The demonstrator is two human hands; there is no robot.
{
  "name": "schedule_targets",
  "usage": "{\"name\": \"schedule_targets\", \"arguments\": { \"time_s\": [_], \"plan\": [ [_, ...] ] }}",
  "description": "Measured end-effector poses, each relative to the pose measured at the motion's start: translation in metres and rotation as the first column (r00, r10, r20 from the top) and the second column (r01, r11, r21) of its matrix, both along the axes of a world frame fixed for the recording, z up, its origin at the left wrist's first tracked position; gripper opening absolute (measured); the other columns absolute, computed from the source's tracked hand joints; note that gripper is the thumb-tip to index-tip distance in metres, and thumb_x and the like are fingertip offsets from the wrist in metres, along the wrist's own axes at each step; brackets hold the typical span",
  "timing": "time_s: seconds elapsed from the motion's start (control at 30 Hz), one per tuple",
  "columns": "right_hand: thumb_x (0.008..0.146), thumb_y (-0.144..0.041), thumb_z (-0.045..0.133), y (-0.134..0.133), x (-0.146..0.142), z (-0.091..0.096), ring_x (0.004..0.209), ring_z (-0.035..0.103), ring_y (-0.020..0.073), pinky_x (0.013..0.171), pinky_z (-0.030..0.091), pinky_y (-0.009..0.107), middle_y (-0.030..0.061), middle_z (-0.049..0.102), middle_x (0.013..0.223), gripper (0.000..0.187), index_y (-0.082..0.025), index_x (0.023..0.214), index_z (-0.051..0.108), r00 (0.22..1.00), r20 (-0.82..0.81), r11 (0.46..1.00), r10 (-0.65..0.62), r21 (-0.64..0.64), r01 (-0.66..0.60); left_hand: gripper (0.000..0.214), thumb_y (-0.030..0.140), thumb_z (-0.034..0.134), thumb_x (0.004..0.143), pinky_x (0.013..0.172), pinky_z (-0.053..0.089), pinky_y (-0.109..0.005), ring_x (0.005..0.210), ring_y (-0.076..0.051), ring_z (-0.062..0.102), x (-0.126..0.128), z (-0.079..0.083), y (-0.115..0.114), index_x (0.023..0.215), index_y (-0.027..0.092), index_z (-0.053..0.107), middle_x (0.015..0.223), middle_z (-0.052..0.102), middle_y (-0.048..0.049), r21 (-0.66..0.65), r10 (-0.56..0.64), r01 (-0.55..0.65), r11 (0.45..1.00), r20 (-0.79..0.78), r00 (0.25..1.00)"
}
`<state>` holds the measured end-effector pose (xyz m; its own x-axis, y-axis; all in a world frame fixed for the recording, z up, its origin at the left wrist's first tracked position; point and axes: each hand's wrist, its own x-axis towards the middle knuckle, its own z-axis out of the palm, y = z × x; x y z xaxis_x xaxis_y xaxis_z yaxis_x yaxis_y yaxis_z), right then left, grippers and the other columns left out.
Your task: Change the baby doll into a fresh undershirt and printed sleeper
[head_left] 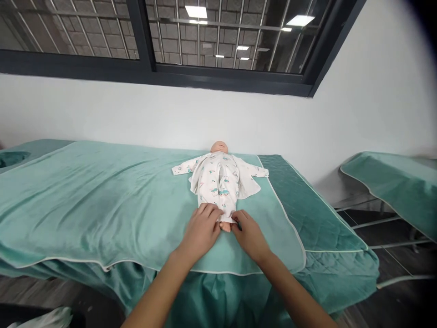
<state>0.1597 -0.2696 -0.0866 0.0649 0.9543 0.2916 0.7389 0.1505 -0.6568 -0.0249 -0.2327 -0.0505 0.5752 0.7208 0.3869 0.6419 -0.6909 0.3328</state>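
A baby doll (220, 146) lies on its back on a teal blanket (102, 200), dressed in a white printed romper (218, 180) with its sleeves spread out. My left hand (201, 230) pinches the bottom hem of the romper at the doll's feet. My right hand (249, 234) grips the same hem from the right side. A bare foot (225, 226) of the doll pokes out between my two hands.
The blanket covers a bed (317, 214) with a darker green quilt, set against a white wall under a dark-framed window (170, 41). A second green-covered bed (392, 187) stands at the right across a dark floor gap.
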Motion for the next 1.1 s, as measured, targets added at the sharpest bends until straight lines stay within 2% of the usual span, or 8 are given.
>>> {"name": "schedule_targets", "arguments": {
  "time_s": [0.27,0.47,0.53,0.6,0.67,0.8,0.93,1.1],
  "plan": [
    [0.090,-0.026,0.052,-0.016,0.000,0.045,0.081,0.047,0.0052,0.073,0.036,0.018,0.0006,0.053,0.086,0.012,-0.015,0.086,0.055,0.973,-0.133,0.980,0.187,0.091,-0.176,0.016,0.021,0.049,0.089,0.088,0.033,-0.032,0.106,-0.014,0.048,0.007,-0.005,-0.007,0.100,0.020,0.060,0.103,0.060,-0.0031,-0.066,-0.014,0.020,0.998,0.088,0.996],
    [0.092,-0.028,0.047,-0.028,0.024,0.039,0.085,0.050,0.0054,0.080,0.041,0.019,0.0016,0.056,0.093,0.015,-0.016,0.092,0.054,0.945,-0.137,0.947,0.298,-0.084,-0.311,0.013,0.019,0.048,0.086,0.089,0.038,-0.028,0.096,-0.010,0.050,-0.011,-0.004,-0.010,0.092,0.018,0.060,0.096,0.060,-0.0013,-0.115,-0.044,0.081,0.990,0.290,0.956],
    [0.093,-0.038,0.049,-0.024,0.038,0.033,0.090,0.053,0.0061,0.085,0.044,0.020,0.0022,0.058,0.098,0.023,-0.017,0.098,0.055,0.935,-0.172,0.931,0.310,-0.143,-0.335,0.016,0.022,0.046,0.087,0.094,0.040,-0.027,0.102,-0.010,0.050,-0.022,-0.011,0.005,0.095,0.018,0.060,0.103,0.059,-0.0019,-0.154,0.056,0.005,0.988,0.388,0.920],
    [0.090,-0.048,0.051,-0.010,0.053,0.025,0.098,0.056,0.0082,0.088,0.047,0.021,0.0042,0.059,0.106,0.035,-0.017,0.108,0.055,0.958,-0.231,0.970,0.171,-0.129,-0.205,0.022,0.029,0.045,0.090,0.099,0.041,-0.028,0.109,-0.011,0.050,-0.033,-0.020,0.030,0.103,0.018,0.059,0.112,0.058,-0.0036,-0.220,0.261,-0.179,0.959,0.436,0.861],
    [0.089,-0.053,0.051,0.011,0.067,0.017,0.103,0.057,0.0105,0.087,0.048,0.022,0.0067,0.059,0.112,0.044,-0.016,0.114,0.053,0.961,-0.266,0.993,-0.079,-0.104,0.053,0.032,0.037,0.046,0.090,0.102,0.040,-0.031,0.114,-0.015,0.048,-0.043,-0.028,0.060,0.112,0.017,0.057,0.118,0.056,-0.0059,-0.260,0.431,-0.352,0.899,0.386,0.816],
    [0.090,-0.053,0.046,0.061,0.092,0.007,0.107,0.059,0.0147,0.090,0.047,0.026,0.0105,0.057,0.123,0.050,-0.016,0.124,0.049,0.889,-0.115,0.887,-0.444,-0.194,0.418,0.045,0.044,0.042,0.091,0.109,0.036,-0.033,0.121,-0.019,0.046,-0.054,-0.033,0.118,0.121,0.014,0.057,0.125,0.054,-0.0101,-0.297,0.589,-0.515,0.804,0.281,0.758],
    [0.086,-0.053,0.049,0.106,0.114,0.009,0.107,0.058,0.0222,0.093,0.042,0.032,0.0132,0.060,0.117,0.055,-0.014,0.125,0.052,0.845,0.009,0.807,-0.535,-0.291,0.514,0.044,0.042,0.039,0.091,0.105,0.037,-0.035,0.118,-0.022,0.047,-0.051,-0.025,0.166,0.115,0.017,0.065,0.124,0.056,-0.0097,-0.345,0.638,-0.551,0.760,0.229,0.735],
    [0.065,-0.043,0.070,0.143,0.139,0.009,0.082,0.055,0.0147,0.076,0.038,0.023,0.0085,0.062,0.087,0.041,-0.010,0.089,0.063,0.849,0.035,0.778,-0.527,-0.382,0.499,0.038,0.052,0.057,0.079,0.105,0.030,-0.043,0.122,-0.031,0.041,-0.038,-0.022,0.196,0.092,0.019,0.071,0.122,0.057,-0.0093,-0.386,0.642,-0.541,0.747,0.205,0.739]
  ]
}}
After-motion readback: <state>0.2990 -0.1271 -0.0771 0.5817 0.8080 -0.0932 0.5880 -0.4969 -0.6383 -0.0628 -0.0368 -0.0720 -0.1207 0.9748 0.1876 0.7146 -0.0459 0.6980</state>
